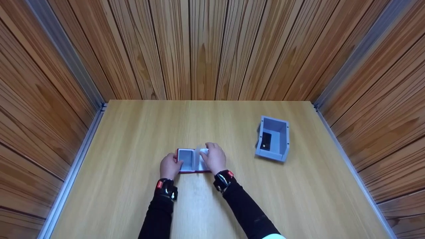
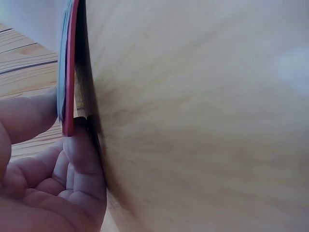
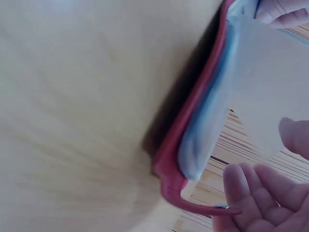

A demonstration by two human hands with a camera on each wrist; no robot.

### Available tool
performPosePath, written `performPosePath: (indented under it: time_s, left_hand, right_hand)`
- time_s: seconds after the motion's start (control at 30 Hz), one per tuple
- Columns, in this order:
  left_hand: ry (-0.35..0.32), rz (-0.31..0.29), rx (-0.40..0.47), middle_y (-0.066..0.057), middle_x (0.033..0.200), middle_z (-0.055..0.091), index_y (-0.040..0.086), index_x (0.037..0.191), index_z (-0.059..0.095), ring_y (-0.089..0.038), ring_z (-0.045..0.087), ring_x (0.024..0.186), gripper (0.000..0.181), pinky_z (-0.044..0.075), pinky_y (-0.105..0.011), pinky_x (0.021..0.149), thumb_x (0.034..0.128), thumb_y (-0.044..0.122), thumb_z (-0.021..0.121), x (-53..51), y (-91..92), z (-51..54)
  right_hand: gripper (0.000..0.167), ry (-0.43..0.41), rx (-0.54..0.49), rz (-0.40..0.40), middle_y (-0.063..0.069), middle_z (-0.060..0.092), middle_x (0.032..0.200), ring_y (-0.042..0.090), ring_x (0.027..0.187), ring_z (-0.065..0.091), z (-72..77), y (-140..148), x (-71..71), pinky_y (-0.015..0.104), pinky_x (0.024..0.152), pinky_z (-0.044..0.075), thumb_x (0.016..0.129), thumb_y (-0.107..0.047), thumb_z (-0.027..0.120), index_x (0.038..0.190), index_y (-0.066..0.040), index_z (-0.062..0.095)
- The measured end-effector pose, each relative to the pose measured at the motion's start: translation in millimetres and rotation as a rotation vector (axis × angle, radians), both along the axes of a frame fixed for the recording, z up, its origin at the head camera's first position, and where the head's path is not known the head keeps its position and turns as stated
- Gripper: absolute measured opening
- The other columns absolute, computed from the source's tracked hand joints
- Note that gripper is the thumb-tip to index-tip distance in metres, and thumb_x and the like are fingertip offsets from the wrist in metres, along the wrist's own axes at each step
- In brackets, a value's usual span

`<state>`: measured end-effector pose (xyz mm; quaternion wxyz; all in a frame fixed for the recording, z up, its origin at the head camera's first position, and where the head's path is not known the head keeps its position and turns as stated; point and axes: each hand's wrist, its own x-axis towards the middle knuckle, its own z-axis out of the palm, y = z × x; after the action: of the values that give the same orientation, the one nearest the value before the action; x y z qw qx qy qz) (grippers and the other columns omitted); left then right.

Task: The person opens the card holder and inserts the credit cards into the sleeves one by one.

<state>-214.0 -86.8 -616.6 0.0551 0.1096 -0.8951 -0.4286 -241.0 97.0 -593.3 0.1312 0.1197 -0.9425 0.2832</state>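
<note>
The red-covered booklet [image 1: 186, 160] lies open between my hands; I judge that I am turning its clear sleeve [image 3: 270, 77], and the next move calls for easing that leaf over with the cover held firm. My left hand [image 1: 169, 166] pinches the booklet's left edge; my right hand [image 1: 217, 158] is at its right half, thumb parted from fingers, beside the raised sleeve; the grey bin [image 1: 270, 155] stands well right of the booklet.

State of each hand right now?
Left hand: closed, pinching the red-covered booklet by its edge.
Right hand: thumb at the translucent leaf; can't tell if gripping.
</note>
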Motion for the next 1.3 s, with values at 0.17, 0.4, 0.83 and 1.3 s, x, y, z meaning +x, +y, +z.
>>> performPosePath:
  time_s: [0.17,0.4,0.83,1.3]
  left_hand:
    - [-0.012,0.003,-0.009,-0.01,0.078,0.059,-0.008,0.101,0.064,-0.028,0.057,0.076,0.027,0.046,-0.041,0.071,0.0817,0.006,0.076,-0.3,0.4,-0.7]
    - [0.01,0.005,0.001,-0.009,0.076,0.059,-0.008,0.099,0.064,-0.027,0.057,0.074,0.025,0.045,-0.04,0.069,0.0807,0.004,0.076,-0.1,-0.1,-0.8]
    - [0.026,0.005,0.025,-0.009,0.078,0.06,-0.006,0.096,0.064,-0.029,0.059,0.076,0.017,0.047,-0.042,0.072,0.0812,0.001,0.069,-0.4,-2.2,-3.3]
    - [0.045,0.027,0.028,-0.019,0.087,0.067,-0.007,0.094,0.065,-0.036,0.063,0.085,0.017,0.048,-0.048,0.079,0.0907,0.009,0.064,-1.3,-1.8,-1.5]
  right_hand:
    - [0.03,0.028,0.033,0.063,0.01,0.068,0.096,0.029,0.09,0.064,-1.6,-6,1.2,0.042,0.081,0.049,0.086,-0.023,0.077,0.106,-0.002,0.069]
    - [0.023,0.017,0.095,0.179,0.008,0.069,0.102,0.026,0.097,0.065,-7.3,-12,4.6,0.04,0.085,0.05,0.088,-0.019,0.074,0.107,-0.006,0.072]
    - [0.024,-0.091,0.083,0.299,0.011,0.069,0.111,0.027,0.108,0.063,-12.1,-18,8.5,0.037,0.097,0.046,0.09,-0.012,0.07,0.112,-0.002,0.071]
    - [0.024,-0.071,0.117,0.328,0.009,0.07,0.114,0.027,0.108,0.063,-12.2,-19,9.9,0.036,0.097,0.045,0.088,-0.012,0.072,0.11,-0.004,0.072]
